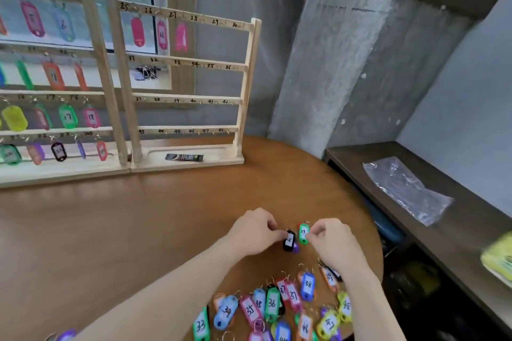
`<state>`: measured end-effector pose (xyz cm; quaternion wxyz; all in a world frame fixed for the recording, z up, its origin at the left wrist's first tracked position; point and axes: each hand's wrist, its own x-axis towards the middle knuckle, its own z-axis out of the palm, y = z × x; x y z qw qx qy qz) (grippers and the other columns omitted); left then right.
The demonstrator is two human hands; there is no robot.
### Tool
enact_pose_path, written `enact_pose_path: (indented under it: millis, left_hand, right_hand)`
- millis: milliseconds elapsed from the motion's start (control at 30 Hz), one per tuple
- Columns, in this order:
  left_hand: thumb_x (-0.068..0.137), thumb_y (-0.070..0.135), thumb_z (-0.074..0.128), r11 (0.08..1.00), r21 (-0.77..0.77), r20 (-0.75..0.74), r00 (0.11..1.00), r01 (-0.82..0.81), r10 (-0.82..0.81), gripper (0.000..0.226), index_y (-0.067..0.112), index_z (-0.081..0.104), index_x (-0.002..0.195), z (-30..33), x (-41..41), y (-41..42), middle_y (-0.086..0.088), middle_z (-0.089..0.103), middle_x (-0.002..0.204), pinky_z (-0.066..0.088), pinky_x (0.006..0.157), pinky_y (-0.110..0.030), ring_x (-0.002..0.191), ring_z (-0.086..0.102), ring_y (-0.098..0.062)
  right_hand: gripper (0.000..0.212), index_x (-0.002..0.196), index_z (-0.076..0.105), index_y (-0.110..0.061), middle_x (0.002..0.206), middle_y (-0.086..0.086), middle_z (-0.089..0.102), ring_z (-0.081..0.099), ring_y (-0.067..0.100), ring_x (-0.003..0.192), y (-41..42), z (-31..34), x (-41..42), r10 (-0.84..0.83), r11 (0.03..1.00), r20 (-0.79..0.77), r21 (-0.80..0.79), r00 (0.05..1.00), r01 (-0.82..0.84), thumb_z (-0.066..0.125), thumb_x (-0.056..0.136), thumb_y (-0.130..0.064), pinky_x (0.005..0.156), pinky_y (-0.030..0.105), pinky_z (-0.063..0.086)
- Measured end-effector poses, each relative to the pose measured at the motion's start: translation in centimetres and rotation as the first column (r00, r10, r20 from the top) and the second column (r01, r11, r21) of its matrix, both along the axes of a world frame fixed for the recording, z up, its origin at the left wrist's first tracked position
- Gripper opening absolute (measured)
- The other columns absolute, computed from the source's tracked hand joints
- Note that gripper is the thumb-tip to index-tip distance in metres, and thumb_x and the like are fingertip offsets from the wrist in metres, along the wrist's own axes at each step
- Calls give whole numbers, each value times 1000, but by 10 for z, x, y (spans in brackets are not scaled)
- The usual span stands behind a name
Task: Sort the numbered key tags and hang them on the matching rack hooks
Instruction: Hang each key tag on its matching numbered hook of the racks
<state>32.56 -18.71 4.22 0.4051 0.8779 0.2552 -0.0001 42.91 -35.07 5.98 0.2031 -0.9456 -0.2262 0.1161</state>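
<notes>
On the round brown wooden table (138, 230), the left hand (253, 232) pinches a black plastic key tag with a white label (289, 240) between curled fingertips; a purple tag (296, 248) peeks out just under it. The right hand (333, 241) pinches a green plastic key tag (304, 233) at its edge, fingers curled together. Both tags sit just beyond a loose pile of coloured numbered tags (279, 310) at the table's near edge. Well beyond the pile, at the table's far side, stands a pale wooden rack with numbered rows (191, 63), three pink tags (162, 34) hanging from its top row. A second, fuller rack (55, 86) adjoins it on the left.
</notes>
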Motion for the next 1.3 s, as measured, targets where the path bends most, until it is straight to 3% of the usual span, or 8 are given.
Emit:
enact_pose_path:
  millis: [133,267,533,633,833,967,1100,1300]
  left_hand:
    - [70,70,74,984,157,-56,994,-85,95,52,19,72,81,2,12,-19,4,72,79,50,83,-34,79,67,-18]
    - [70,61,78,978,196,-115,989,-72,96,45,18,72,85,4,21,-21,3,72,82,44,93,-39,84,66,-21]
    - [81,35,80,998,-24,-58,996,-63,61,19,21,68,78,3,1,12,-2,70,85,43,62,-27,71,58,-18]
    - [92,23,71,988,-151,-25,999,-34,31,10,15,67,89,12,-12,25,0,77,82,47,62,-27,64,58,-12]
    - [98,12,51,953,-286,-25,994,95,-106,10,17,52,106,29,-30,43,5,74,76,44,66,-29,61,58,-14]
    - [95,8,43,921,-388,-15,999,27,-36,16,18,52,102,43,-35,50,4,51,68,38,58,-20,56,46,-11]
    - [109,25,38,895,-445,72,997,30,3,22,14,54,98,62,-40,57,6,41,64,30,48,-15,49,36,-6]
    - [109,27,38,904,-424,238,970,59,49,32,11,58,89,77,-45,76,8,36,59,27,53,-21,53,30,-8]
  right_hand:
    - [7,84,69,-35,97,-6,69,67,15,84,-1,-10,-6,34,999,14,-39,999,-33,66,88,-40,79,37,58]
    - [1,89,69,-37,102,-5,67,64,17,89,4,-11,-10,57,997,26,-52,998,-55,68,90,-37,77,34,56]
    - [19,96,69,-34,95,-9,65,61,13,88,14,-9,-16,87,996,39,-41,995,-86,69,89,-51,69,31,51]
    - [34,100,65,-30,92,-10,62,60,13,84,23,-7,-21,94,992,69,-93,993,-88,72,84,-60,65,29,44]
    - [27,82,64,-25,79,-8,64,61,11,72,41,-3,-21,123,987,-12,-101,992,-124,72,88,-51,60,27,47]
    - [41,63,54,-19,56,-6,53,48,11,50,50,5,-20,227,972,-113,95,967,-216,62,98,-41,52,27,38]
    - [34,77,65,-12,50,-6,63,52,3,41,61,26,-26,305,922,-192,305,933,-239,56,103,-32,47,15,39]
    - [22,94,68,-11,75,1,76,53,16,49,81,42,-29,336,808,-227,568,914,-156,52,106,-20,56,25,46]
